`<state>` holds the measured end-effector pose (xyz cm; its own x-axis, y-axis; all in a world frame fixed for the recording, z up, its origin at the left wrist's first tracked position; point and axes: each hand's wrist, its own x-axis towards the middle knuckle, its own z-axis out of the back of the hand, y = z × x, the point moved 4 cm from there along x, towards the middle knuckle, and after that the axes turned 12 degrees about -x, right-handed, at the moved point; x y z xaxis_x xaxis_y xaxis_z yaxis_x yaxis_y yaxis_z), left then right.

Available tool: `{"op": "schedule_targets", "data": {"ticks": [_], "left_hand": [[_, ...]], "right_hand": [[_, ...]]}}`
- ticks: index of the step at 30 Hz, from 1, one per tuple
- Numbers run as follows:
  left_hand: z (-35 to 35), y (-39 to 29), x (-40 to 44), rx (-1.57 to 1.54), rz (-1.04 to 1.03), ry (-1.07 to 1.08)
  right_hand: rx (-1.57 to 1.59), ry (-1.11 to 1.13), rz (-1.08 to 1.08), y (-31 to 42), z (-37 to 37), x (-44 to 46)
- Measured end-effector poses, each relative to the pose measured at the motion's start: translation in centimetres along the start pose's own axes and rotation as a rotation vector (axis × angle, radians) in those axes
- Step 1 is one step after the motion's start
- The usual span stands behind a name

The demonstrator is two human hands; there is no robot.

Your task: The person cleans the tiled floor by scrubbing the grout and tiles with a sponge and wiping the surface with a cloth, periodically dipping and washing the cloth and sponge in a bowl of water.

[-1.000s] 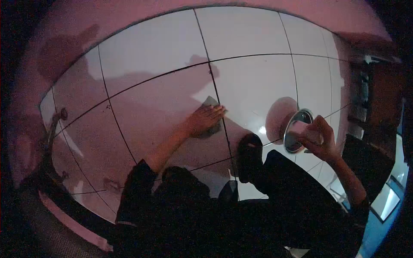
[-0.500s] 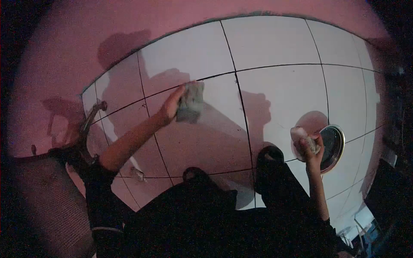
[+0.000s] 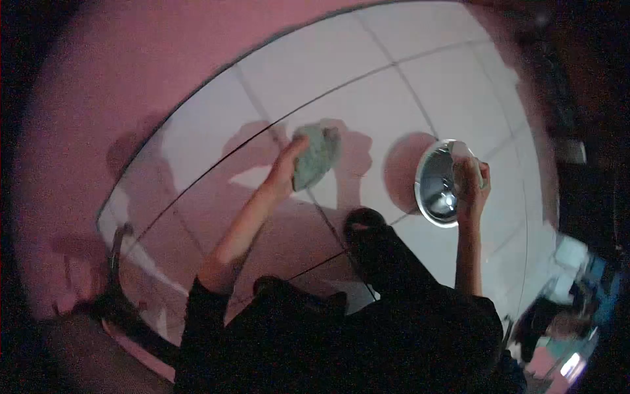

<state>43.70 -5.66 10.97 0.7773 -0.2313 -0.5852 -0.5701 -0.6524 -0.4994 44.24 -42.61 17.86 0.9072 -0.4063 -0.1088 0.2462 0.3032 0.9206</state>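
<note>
My left hand (image 3: 287, 164) grips a grey-green cloth (image 3: 317, 157) above the white floor tiles, left of centre. On the right, a round metal bowl (image 3: 433, 187) with a shiny rim stands on the tiles. Over the bowl's right side is my right hand (image 3: 474, 180), its fingers closed round a pale object (image 3: 461, 152) that I cannot make out clearly. The bowl's inside looks dark, with a bright reflection.
A pink wall (image 3: 164, 59) runs behind the tiled floor (image 3: 335, 59). A dark curved chair leg (image 3: 117, 262) stands at the left. Dark furniture and assorted items lie at the right edge. My dark shoe (image 3: 365, 226) is near the centre.
The view has shifted and turned. The cloth, flat under my left hand a second ago, is now gripped from its left side. My right hand has moved from beside the bowl to over its right side.
</note>
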Motion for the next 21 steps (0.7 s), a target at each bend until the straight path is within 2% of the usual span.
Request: {"op": "schedule_targets", "data": {"ticks": [2, 5, 6, 8, 9, 11, 12, 15, 17, 19, 21], "left_hand": [[-4.8, 4.4, 1.8, 0.076, 0.002, 0.094], [-13.5, 9.9, 4.4, 0.373, -0.165, 0.29], [-15.7, 12.1, 5.1, 0.383, -0.145, 0.312], [-19.2, 15.5, 5.5, 0.65, -0.513, 0.363], [-20.2, 17.7, 6.0, 0.655, -0.492, 0.382], [-21.1, 21.1, 6.2, 0.809, -0.704, 0.358], [-21.4, 21.8, 6.1, 0.794, -0.619, 0.384], [-21.2, 23.2, 7.5, 0.806, -0.605, 0.328], [-21.1, 23.1, 8.0, 0.869, -0.654, 0.314], [-21.5, 22.7, 7.7, 1.262, -0.82, 0.321], [-20.8, 22.8, 7.8, 1.359, -0.809, 0.354]], "right_hand": [[0.081, -0.125, 0.022, -1.0, 3.6, -0.2], [0.23, -0.342, 0.012, -3.5, 7.7, -0.9], [0.229, -0.412, -0.058, -4.9, 8.7, -1.3], [0.304, -0.52, -0.165, -8.9, 10.0, -2.1], [0.293, -0.531, -0.203, -9.8, 10.5, -2.4], [0.238, -0.614, -0.255, -11.3, 10.7, -3.0], [0.163, -0.627, -0.236, -13.1, 11.1, -3.0], [0.093, -0.645, -0.153, -16.4, 12.3, -2.9], [0.151, -0.613, -0.213, -18.6, 13.2, -2.6], [0.346, -0.548, -0.193, -19.2, 13.1, -1.7], [0.439, -0.531, -0.202, -19.6, 12.8, -1.1]]}}
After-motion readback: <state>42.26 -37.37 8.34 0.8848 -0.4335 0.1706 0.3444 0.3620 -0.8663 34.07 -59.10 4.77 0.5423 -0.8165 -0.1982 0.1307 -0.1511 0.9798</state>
